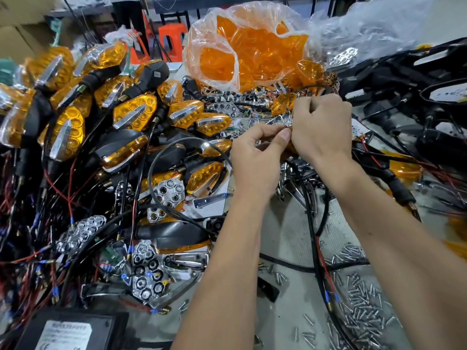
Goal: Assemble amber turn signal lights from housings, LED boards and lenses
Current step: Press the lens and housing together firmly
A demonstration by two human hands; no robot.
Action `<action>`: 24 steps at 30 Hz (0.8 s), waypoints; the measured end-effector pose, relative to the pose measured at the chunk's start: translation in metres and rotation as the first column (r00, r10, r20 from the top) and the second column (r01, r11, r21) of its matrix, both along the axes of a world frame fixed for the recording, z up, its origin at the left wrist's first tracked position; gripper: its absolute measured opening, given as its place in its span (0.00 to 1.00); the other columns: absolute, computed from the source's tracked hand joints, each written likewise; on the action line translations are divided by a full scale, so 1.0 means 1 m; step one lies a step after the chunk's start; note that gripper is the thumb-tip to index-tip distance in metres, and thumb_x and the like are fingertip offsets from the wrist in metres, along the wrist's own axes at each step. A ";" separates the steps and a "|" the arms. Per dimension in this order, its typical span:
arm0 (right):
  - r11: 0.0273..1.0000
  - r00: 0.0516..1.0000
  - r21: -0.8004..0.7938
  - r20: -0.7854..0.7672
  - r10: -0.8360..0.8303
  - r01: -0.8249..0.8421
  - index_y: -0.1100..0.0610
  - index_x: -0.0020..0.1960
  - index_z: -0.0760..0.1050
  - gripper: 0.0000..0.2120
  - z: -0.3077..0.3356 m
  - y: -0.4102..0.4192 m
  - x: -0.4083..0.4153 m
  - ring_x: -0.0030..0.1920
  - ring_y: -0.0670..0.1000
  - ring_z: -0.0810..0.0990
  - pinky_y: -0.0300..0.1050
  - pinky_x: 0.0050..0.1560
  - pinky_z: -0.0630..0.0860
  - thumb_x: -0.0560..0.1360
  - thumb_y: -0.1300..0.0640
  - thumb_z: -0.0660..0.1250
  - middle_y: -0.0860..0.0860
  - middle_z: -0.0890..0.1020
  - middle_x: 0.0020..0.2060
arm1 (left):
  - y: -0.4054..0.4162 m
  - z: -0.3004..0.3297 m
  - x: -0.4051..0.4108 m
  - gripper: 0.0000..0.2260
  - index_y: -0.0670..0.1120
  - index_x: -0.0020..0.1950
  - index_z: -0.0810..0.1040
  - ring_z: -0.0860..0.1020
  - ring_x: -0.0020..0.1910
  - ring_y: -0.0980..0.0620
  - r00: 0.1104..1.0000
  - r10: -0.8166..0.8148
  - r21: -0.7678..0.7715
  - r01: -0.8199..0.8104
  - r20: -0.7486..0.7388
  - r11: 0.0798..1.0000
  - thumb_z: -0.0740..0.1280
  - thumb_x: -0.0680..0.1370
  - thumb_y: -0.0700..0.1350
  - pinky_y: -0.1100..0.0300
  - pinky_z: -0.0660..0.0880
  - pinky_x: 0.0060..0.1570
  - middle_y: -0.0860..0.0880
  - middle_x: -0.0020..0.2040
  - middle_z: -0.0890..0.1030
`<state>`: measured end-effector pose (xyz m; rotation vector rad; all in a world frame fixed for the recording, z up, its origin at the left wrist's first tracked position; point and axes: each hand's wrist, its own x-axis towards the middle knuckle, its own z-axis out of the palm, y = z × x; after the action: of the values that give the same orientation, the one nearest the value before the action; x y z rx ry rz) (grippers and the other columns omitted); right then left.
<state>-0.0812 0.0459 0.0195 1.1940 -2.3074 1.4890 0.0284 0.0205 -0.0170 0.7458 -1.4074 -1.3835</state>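
A person's two bare forearms reached over a crowded workbench, and both hands met just in front of a clear plastic bag (227, 46) stuffed with amber lenses. The left hand (255, 157) had its fingers curled, thumb and forefinger pinching a small chrome part (283, 123); what the part was could not be told, since the hands hid most of it. The right hand (319, 125) was closed in a loose fist on the same part, just below one loose amber lens (283, 103). To the left of the bag lay a heap of finished turn signals (134, 112); nearer the person than the bag, loose screws (364, 304) were scattered. The step in hand appeared to be fitting a reflector or LED piece together. The next move likely called for seating it squarely before adding a lens.
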 end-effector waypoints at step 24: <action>0.812 0.823 0.176 -0.021 0.568 -0.556 0.45 0.56 0.83 0.13 -0.006 0.031 -0.030 0.34 0.40 0.77 0.31 0.35 0.68 0.74 0.43 0.77 0.34 0.80 0.34 | -0.009 0.011 0.019 0.09 0.43 0.56 0.85 0.84 0.46 0.51 0.957 -0.004 0.327 0.103 -0.291 0.940 0.69 0.80 0.33 0.57 0.83 0.50 0.46 0.48 0.86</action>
<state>-0.1113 0.0767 0.0135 2.0859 -2.1586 1.3812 0.0470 0.0115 -0.0063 0.6931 -0.9799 -1.7276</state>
